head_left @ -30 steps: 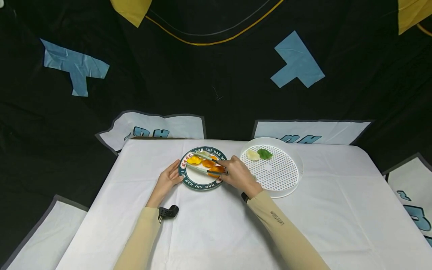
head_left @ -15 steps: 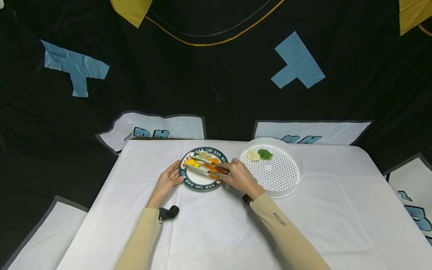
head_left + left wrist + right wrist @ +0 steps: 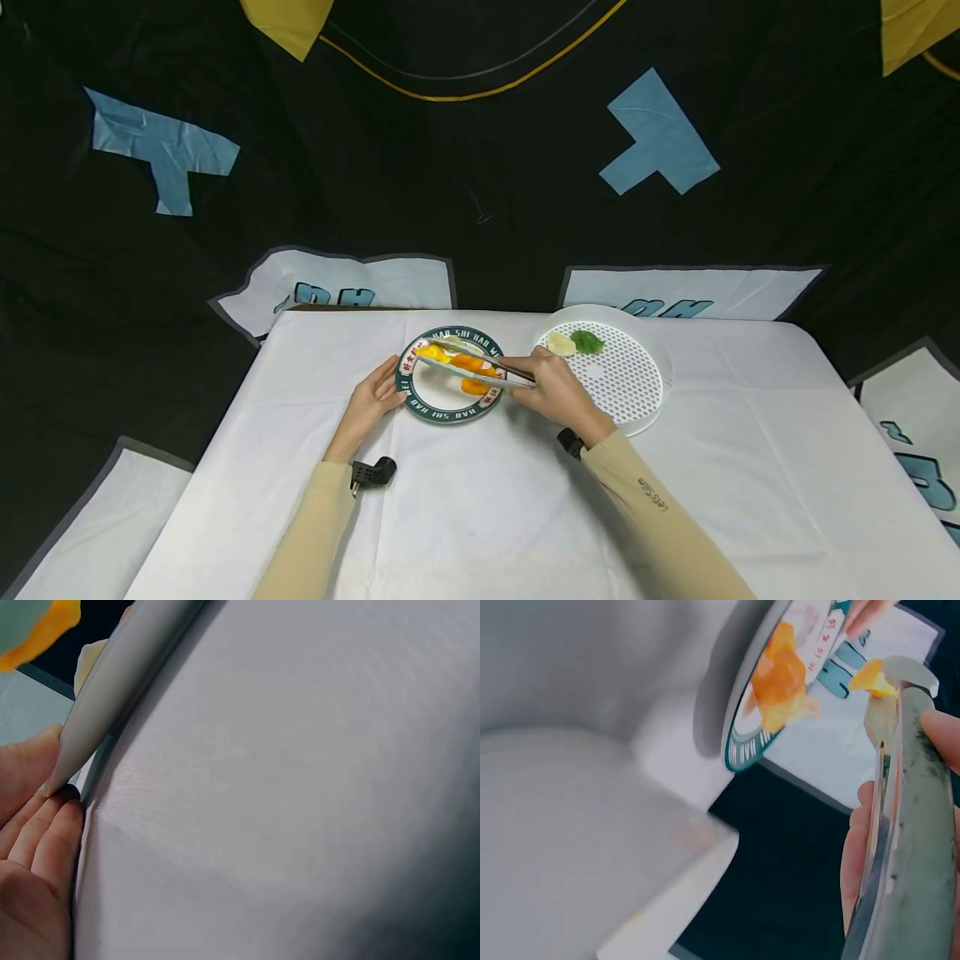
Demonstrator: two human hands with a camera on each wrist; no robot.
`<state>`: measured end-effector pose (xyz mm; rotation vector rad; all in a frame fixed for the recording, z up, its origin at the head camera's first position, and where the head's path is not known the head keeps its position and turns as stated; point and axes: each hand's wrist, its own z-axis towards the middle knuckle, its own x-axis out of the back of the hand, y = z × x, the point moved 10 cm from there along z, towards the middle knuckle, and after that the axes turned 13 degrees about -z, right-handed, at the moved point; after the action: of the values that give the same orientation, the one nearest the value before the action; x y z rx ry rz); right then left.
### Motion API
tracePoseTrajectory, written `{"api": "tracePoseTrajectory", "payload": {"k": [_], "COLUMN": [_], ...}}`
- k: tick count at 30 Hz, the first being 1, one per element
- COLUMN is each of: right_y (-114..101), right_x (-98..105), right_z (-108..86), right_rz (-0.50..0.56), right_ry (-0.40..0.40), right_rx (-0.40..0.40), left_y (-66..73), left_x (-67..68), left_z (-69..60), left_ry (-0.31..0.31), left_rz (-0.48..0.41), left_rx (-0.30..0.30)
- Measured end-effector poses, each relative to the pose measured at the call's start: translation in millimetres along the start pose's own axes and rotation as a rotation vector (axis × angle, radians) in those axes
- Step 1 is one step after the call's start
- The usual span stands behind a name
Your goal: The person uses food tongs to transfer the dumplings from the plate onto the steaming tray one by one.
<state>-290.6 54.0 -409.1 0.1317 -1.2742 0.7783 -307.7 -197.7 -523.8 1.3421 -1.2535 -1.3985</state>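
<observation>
My left hand (image 3: 367,408) pinches the near-left rim of a round plate (image 3: 450,415) with green lettering, thumb above and fingers below, as the left wrist view shows. My right hand (image 3: 553,385) grips a pair of tongs (image 3: 922,825) with pale green outer faces. At the tongs' tips, over the plate's far-left part, is a yellow piece (image 3: 432,353); in the right wrist view the same yellow piece (image 3: 870,677) sits right at the tips. Orange pieces (image 3: 477,387) lie on the plate's right side. A pale piece (image 3: 452,340) near the far rim is partly hidden by the tongs.
Right of the plate stands a round white basket (image 3: 630,375) with a perforated base, holding a green leaf (image 3: 587,342) and a pale yellow piece (image 3: 561,344). White cloth (image 3: 480,517) covers the table. A black curtain (image 3: 480,167) hangs behind its far edge.
My right hand has shifted right, drawing the tongs back with it. The tongs' arms have come closer together at the yellow piece. My left hand stays on the plate's rim.
</observation>
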Motion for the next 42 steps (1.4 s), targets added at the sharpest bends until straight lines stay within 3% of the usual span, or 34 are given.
{"api": "tracePoseTrajectory", "payload": {"k": [13,20,30,37,42], "right_y": [19,42,83,109,124], "right_x": [40,70,101,107,109], "right_z": [-17.6,-34.1,-64.8,-87.1,-101.7], "right_rz": [-0.008,-0.042,-0.104,-0.131,-0.15], "right_ry": [0.093,0.129,0.194,0.2,0.203], "right_rx": [0.017,-0.044,-0.123,-0.187,-0.243], "left_y": [1.3,0.7,7.0,1.4,0.2], "left_x": [-0.2,0.8,-2.4,0.1,0.0], "left_z": [-1.5,-0.9,-4.0,-1.7,-0.5], "left_ry": [-0.005,0.002,-0.029,0.0,0.002], "left_rz": [-0.025,-0.012,-0.012,0.001,-0.01], "left_rx": [-0.008,-0.003,-0.076,-0.009,0.003]}}
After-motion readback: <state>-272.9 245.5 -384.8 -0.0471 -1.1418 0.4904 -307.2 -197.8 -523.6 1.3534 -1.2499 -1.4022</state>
